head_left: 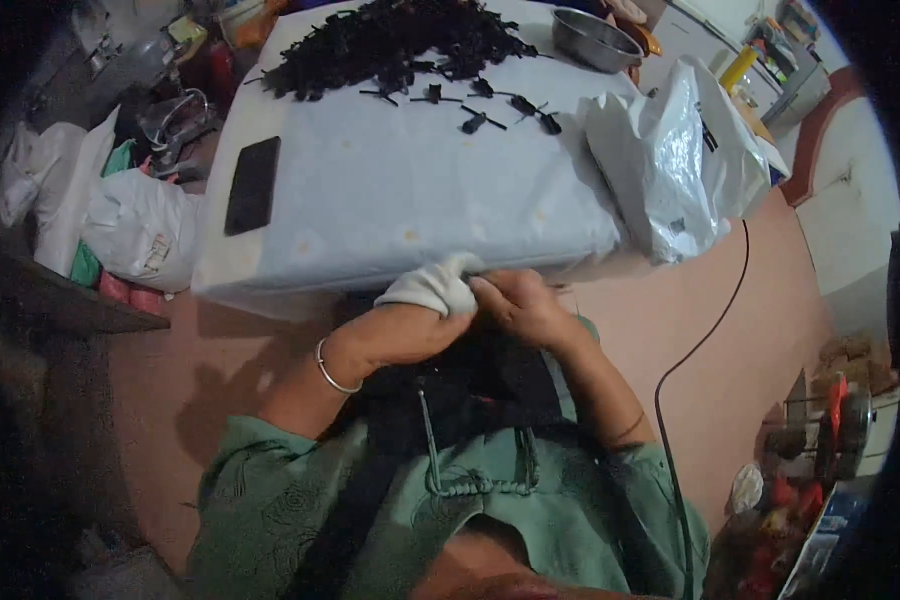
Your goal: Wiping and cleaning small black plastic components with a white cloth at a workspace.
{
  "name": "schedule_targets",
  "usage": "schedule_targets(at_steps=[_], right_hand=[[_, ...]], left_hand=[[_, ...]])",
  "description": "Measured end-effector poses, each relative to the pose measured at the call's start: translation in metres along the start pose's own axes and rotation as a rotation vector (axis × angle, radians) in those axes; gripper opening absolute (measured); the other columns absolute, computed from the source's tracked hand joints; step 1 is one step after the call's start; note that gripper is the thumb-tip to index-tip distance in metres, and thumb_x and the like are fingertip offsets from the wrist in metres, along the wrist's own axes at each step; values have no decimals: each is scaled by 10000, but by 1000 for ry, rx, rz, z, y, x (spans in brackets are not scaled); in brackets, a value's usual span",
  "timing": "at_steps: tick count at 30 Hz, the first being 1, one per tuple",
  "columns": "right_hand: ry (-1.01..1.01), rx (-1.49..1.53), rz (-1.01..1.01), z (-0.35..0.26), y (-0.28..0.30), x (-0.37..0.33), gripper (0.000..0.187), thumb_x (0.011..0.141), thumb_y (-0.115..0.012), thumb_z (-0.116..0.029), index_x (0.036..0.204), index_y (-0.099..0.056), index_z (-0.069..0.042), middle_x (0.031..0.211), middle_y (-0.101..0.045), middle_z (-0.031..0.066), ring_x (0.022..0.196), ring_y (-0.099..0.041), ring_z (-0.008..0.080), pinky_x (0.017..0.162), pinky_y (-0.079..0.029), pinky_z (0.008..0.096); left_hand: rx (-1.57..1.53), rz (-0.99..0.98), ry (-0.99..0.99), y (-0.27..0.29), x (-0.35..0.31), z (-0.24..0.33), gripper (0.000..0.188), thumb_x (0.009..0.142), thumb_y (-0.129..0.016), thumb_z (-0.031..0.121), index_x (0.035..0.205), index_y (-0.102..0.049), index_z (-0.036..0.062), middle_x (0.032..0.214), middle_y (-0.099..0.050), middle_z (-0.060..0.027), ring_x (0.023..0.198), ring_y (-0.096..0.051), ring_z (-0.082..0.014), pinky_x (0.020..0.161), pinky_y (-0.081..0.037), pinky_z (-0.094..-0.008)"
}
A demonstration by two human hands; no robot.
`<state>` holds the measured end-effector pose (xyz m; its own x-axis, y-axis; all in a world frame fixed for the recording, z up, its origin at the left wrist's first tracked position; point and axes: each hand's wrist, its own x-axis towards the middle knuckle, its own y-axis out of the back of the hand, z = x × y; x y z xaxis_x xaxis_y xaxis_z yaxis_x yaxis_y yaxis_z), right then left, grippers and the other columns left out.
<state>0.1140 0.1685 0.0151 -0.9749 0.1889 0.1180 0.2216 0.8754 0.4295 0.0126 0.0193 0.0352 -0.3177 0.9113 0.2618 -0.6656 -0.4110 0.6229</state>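
My left hand (pixel 450 305) and my right hand (pixel 520 303) meet just off the near edge of the table. A white cloth or glove (pixel 420 287) covers much of the left hand, and its fingers are curled closed. Bare and slightly blurred, the right hand pinches close against the left fingertips. Something small and dark seems to sit between them, too hidden to name. Beyond them, several small black plastic parts with thin stems (pixel 478 120) lie loose on the table, in front of a large heap of similar black parts (pixel 400 45).
A pale cloth covers the table (pixel 370 190). On its left lies a black phone (pixel 253 186). A metal bowl (pixel 596 42) stands at the back right, near a white plastic bag (pixel 665 165). A black cable (pixel 705 345) runs down the right. White sacks (pixel 145 225) fill the left shelf.
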Motion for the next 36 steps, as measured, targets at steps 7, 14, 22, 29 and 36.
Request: schedule_targets(at_steps=[7, 14, 22, 29, 36], right_hand=[[113, -453, 528, 32, 51, 17, 210, 824, -534, -135, 678, -495, 10, 585, -473, 163, 491, -445, 275, 493, -384, 323], [75, -233, 595, 50, 61, 35, 155, 833, -496, -66, 699, -499, 11, 566, -450, 78, 500, -406, 131, 484, -349, 247], [11, -345, 569, 40, 64, 44, 159, 821, -518, -83, 703, -506, 22, 565, -477, 84, 490, -433, 159, 478, -358, 265], [-5, -452, 556, 31, 61, 42, 144, 806, -492, -86, 715, -506, 25, 593, -493, 119, 506, -467, 207, 487, -374, 286], [37, -479, 601, 39, 55, 40, 110, 795, -519, -66, 725, -507, 18, 582, -478, 116, 494, -461, 195, 471, -364, 290]], left_hand=[[52, 175, 131, 96, 47, -59, 433, 804, -555, 265, 1146, -470, 12, 1079, -533, -171, 995, -506, -251, 879, -375, -318], [363, 671, 306, 248, 111, -205, 507, 844, -414, 455, 1110, -512, 35, 1028, -578, -177, 997, -531, -287, 857, -377, -332], [216, 593, 592, 320, 193, -330, 716, 781, -392, 629, 1102, -542, 7, 1096, -566, -132, 1028, -513, -268, 862, -366, -334], [-355, 246, 533, 273, 238, -279, 480, 714, -630, 411, 1051, -593, 70, 1065, -577, -67, 994, -498, -166, 865, -356, -259], [-138, -66, 95, 177, 217, -214, 378, 779, -567, 255, 1082, -540, 31, 1009, -558, -37, 962, -478, -151, 866, -344, -268]])
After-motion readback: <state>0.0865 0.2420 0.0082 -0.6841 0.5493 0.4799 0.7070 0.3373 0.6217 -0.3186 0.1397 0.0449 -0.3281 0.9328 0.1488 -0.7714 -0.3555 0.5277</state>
